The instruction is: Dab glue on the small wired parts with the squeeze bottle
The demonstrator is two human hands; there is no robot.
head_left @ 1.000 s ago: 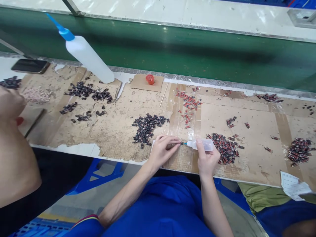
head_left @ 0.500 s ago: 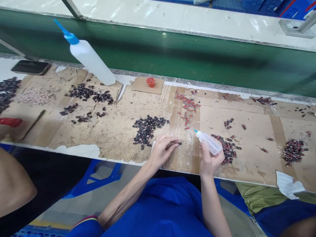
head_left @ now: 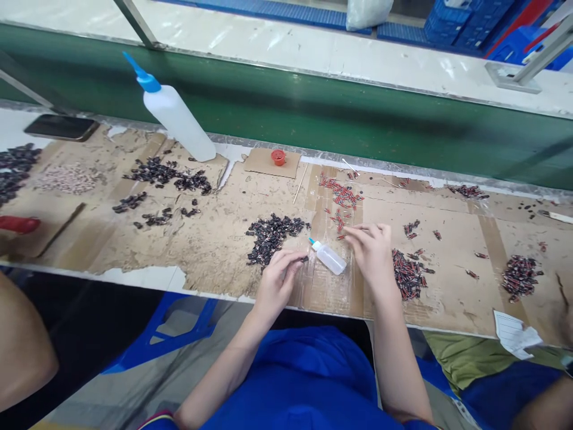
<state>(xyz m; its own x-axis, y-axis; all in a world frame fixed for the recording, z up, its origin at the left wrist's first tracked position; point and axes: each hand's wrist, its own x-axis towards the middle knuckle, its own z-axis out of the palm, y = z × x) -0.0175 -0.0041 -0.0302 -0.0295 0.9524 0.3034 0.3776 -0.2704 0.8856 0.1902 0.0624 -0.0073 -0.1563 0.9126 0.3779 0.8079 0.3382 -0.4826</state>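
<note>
My left hand (head_left: 278, 276) pinches a small black part (head_left: 305, 258) between thumb and fingertips, just right of a pile of similar black parts (head_left: 273, 236). A small clear squeeze bottle (head_left: 330, 259) with a blue tip lies on the cardboard between my hands. My right hand (head_left: 372, 254) reaches over the cardboard, its thumb and fingertips drawn together at the near edge of the small red parts (head_left: 341, 194). What those fingertips hold, if anything, is too small to make out. Red-and-black pieces (head_left: 408, 276) lie in a pile beside my right wrist.
A large white squeeze bottle (head_left: 181, 122) stands at the back left. Near it, a red cap (head_left: 278, 157) rests on a cardboard square, beside a thin stick (head_left: 300, 183). A phone (head_left: 61, 127) lies far left. Other people's arms show at both sides; a green wall (head_left: 286, 113) bounds the back.
My right hand has let go of the small squeeze bottle, which now lies between my hands, and has moved up to the red parts. My left hand still pinches the black part.
</note>
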